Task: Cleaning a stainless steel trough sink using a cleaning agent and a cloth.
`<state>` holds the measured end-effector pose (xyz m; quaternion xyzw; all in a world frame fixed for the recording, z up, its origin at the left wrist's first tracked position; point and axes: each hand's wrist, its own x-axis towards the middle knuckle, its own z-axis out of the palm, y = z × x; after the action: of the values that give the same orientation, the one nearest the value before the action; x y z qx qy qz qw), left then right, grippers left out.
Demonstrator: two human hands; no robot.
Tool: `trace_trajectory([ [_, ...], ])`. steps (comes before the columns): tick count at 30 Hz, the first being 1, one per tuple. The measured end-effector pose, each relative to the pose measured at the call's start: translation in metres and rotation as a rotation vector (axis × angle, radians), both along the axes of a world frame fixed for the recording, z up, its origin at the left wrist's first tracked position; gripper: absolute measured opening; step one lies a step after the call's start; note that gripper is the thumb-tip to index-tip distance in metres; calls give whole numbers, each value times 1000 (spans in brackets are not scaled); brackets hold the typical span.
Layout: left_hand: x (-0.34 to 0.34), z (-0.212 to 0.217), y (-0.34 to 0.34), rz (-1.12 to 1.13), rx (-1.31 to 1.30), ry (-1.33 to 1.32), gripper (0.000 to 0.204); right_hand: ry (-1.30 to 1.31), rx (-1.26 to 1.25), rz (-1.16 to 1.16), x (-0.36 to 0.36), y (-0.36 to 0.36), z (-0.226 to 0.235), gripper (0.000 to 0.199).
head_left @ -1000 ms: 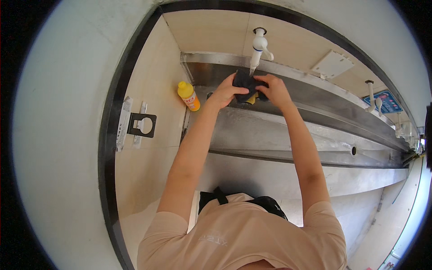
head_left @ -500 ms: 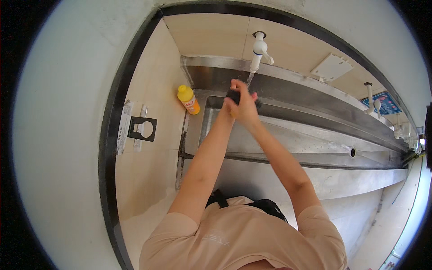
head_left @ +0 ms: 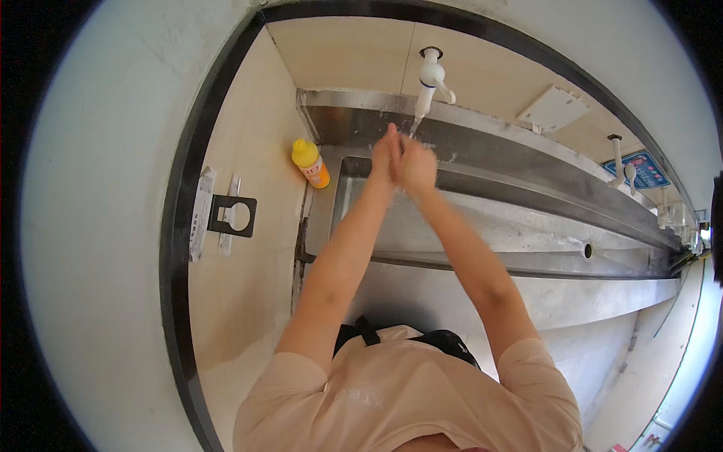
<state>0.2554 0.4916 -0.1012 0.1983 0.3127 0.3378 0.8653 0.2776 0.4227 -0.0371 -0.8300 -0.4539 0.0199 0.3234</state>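
Observation:
Under the running stream of a white tap [head_left: 426, 98], my left hand [head_left: 382, 157] and my right hand [head_left: 416, 164] press against each other above the metal sink. My right hand is curled like a fist, its back toward me. One digit of my left hand points up beside it, and the remaining fingers look closed against the right hand. Anything gripped between them is hidden, and motion smears the fingers a little. Water splashes around both hands. Left of them, a yellow-capped orange bottle [head_left: 312, 164] stands on the sink's corner ledge.
The long steel trough [head_left: 489, 215] runs off to the right, with a round drain hole [head_left: 587, 251]. A black ring holder [head_left: 233, 217] juts from the left wall. A second tap [head_left: 620, 162], a white wall box [head_left: 553, 110] and a blue sign [head_left: 648, 170] are farther right.
The dark thing that showed between my hands is out of sight now. Both hands have come closer together and moved slightly up toward the stream. More spray flies around them.

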Motion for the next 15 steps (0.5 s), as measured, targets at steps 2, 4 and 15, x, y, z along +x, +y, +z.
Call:
trace_trajectory([
  [2,-8,-1,16,-139,32,241,28,-33,32,76,-9,-3,-2,30],
  [4,-10,-21,10,-102,-17,-64,31,-96,72,46,-8,6,-9,28],
  [15,-11,47,12,-111,43,-185,36,800,370,156,80,-2,-25,34],
])
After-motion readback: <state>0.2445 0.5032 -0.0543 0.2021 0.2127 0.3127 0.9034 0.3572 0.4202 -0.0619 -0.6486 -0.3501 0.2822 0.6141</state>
